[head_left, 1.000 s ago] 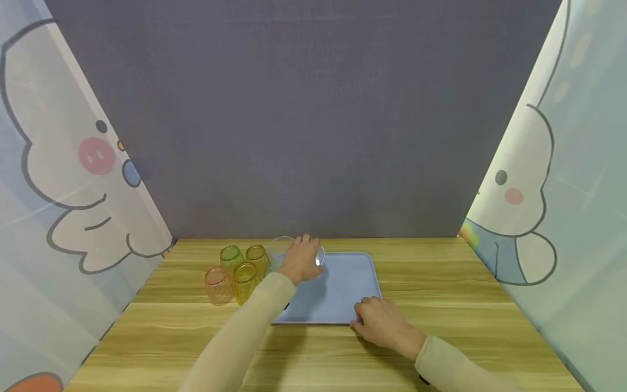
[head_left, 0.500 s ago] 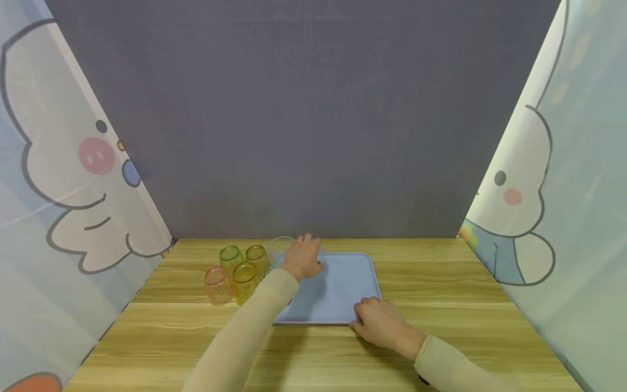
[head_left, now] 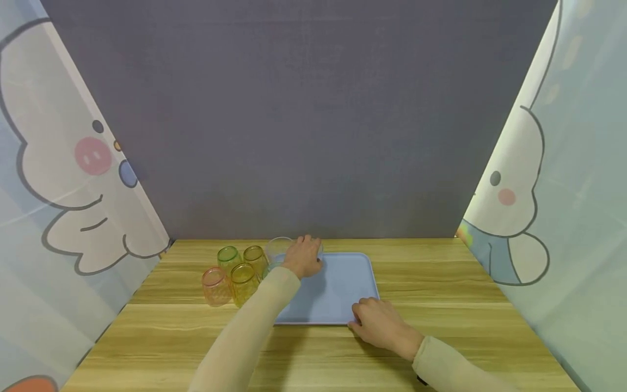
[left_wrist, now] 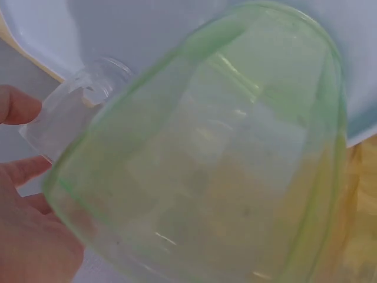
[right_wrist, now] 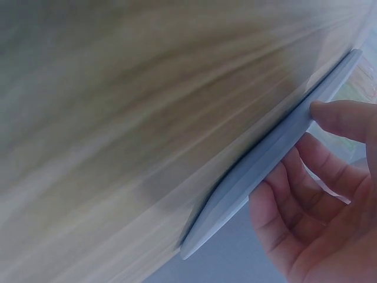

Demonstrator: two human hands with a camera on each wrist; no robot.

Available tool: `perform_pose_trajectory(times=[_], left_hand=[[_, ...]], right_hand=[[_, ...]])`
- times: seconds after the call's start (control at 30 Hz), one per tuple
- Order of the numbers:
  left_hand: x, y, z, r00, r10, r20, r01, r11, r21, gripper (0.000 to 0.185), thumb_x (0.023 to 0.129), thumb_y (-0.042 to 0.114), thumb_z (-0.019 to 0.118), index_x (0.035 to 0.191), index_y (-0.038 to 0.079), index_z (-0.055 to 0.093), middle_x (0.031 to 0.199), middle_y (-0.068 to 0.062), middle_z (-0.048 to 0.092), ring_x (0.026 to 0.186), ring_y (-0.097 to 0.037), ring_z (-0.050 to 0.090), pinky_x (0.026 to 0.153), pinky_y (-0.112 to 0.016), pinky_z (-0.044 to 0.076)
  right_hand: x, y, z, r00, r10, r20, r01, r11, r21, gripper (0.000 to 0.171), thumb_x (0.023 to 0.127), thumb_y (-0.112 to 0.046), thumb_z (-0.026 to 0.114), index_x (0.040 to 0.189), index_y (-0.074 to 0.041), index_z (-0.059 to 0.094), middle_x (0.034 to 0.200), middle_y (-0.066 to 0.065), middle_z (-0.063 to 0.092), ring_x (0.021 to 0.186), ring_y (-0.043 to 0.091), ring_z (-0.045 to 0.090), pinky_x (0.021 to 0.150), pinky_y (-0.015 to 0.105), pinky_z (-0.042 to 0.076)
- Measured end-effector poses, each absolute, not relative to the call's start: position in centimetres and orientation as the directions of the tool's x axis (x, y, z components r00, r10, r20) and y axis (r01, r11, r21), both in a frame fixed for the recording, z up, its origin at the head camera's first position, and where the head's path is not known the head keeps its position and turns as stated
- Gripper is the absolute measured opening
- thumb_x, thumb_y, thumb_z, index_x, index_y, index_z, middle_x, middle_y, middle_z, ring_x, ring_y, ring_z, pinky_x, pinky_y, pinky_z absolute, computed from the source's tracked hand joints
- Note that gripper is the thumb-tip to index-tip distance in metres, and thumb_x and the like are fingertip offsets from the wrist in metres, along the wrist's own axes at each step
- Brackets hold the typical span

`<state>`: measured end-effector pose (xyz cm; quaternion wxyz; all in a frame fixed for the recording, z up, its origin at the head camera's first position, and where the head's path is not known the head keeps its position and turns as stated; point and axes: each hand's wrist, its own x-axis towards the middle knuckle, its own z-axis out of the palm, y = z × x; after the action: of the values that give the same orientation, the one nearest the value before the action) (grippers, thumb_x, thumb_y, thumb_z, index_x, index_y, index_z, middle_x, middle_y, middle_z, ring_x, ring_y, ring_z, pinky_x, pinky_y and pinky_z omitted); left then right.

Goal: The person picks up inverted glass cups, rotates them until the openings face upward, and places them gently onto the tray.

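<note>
My left hand grips a clear glass at the far left corner of the blue tray. The left wrist view shows that clear glass between my fingers, and a green glass fills the view just in front of the wrist. My right hand pinches the tray's near right corner. In the right wrist view the tray edge lies between the thumb and curled fingers.
Left of the tray on the wooden table stand a green glass, an amber glass, a pink glass and a yellow glass. A grey wall closes the back and cartoon-printed panels close both sides.
My left hand with the clear glass has shifted slightly back and left over the tray's far left corner. The right hand has stayed on the tray's corner.
</note>
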<state>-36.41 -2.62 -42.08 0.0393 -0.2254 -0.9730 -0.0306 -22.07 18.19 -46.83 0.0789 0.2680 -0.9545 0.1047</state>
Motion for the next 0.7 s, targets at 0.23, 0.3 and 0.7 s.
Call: perform_pose_trajectory(times=[0.23,0.3,0.7], left_hand=[[-36.61,-2.49,-42.26,-0.897,0.435,0.081,0.438,0.899,0.022,0.053,0.094,0.028,0.063,0.142,0.009,0.053,0.134,-0.014,0.056,0.125,-0.033,0.052,0.107,-0.047,0.043],[-36.55,-2.46,-42.21,-0.898,0.434,0.076,0.437,0.899,0.019,0.053,0.095,0.028,0.063,0.143,0.009,0.052,0.136,-0.014,0.056,0.128,-0.033,0.05,0.108,-0.048,0.041],[-36.17,-2.37,-41.57,-0.886,0.453,0.101,0.456,0.89,0.017,0.044,0.096,0.026,0.063,0.137,0.012,0.058,0.134,-0.013,0.056,0.126,-0.033,0.051,0.105,-0.049,0.044]], right_hand=[[-22.05,18.12,-46.97,-0.843,-0.495,0.209,-0.529,0.833,-0.161,0.032,0.087,-0.027,0.079,0.066,-0.02,0.056,0.063,-0.01,0.048,0.055,0.003,0.045,0.045,0.023,0.038],[-22.04,18.12,-46.95,-0.841,-0.498,0.211,-0.533,0.83,-0.163,0.033,0.087,-0.027,0.08,0.066,-0.02,0.056,0.063,-0.01,0.048,0.054,0.003,0.044,0.045,0.023,0.037],[-22.04,18.12,-46.8,-0.838,-0.498,0.224,-0.536,0.829,-0.161,0.033,0.087,-0.026,0.079,0.066,-0.02,0.055,0.062,-0.01,0.047,0.054,0.003,0.044,0.045,0.023,0.037]])
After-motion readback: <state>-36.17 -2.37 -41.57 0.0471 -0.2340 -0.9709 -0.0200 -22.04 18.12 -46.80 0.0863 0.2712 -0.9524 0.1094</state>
